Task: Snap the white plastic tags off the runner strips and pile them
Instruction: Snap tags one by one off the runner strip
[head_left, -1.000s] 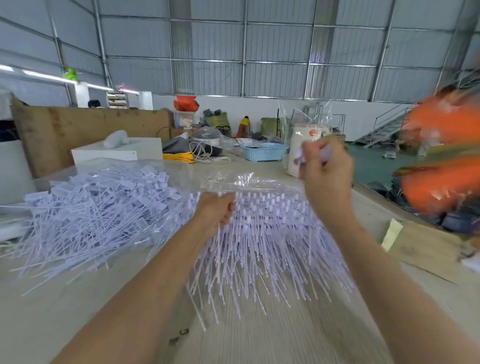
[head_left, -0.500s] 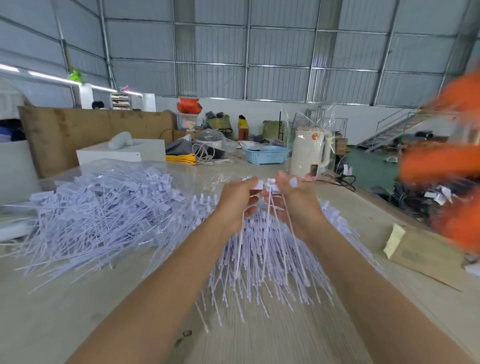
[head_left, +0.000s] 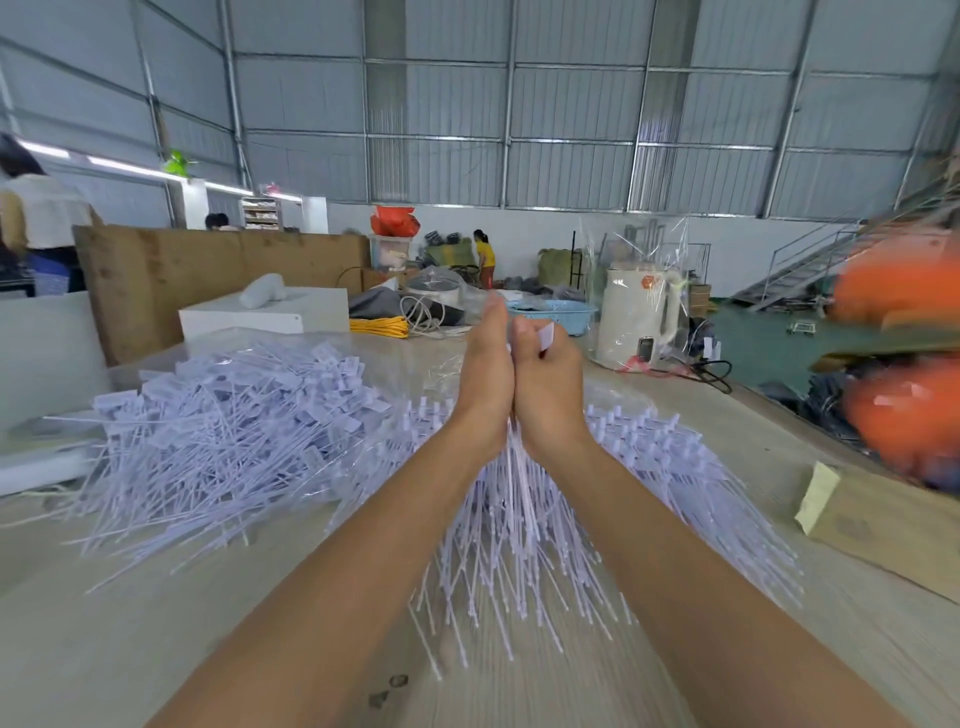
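Tags (head_left: 524, 467) pinched between pressed-together hands, left (head_left: 485, 376), right (head_left: 545, 384), grip partly hidden.

Both hands are up together over the middle of the table (head_left: 130, 623), left hand (head_left: 485, 384) pressed against right hand (head_left: 548, 387), strips hanging under them. Straight below lies a fanned spread of strips (head_left: 519, 545), blocking the centre. To the left a loose pile (head_left: 223, 431) fills that side back to a white box (head_left: 265, 312). Bare table shows near left and near right. Far right sits a cardboard sheet (head_left: 893, 525); behind the hands, a kettle (head_left: 636, 317) and blue basket (head_left: 558, 314).
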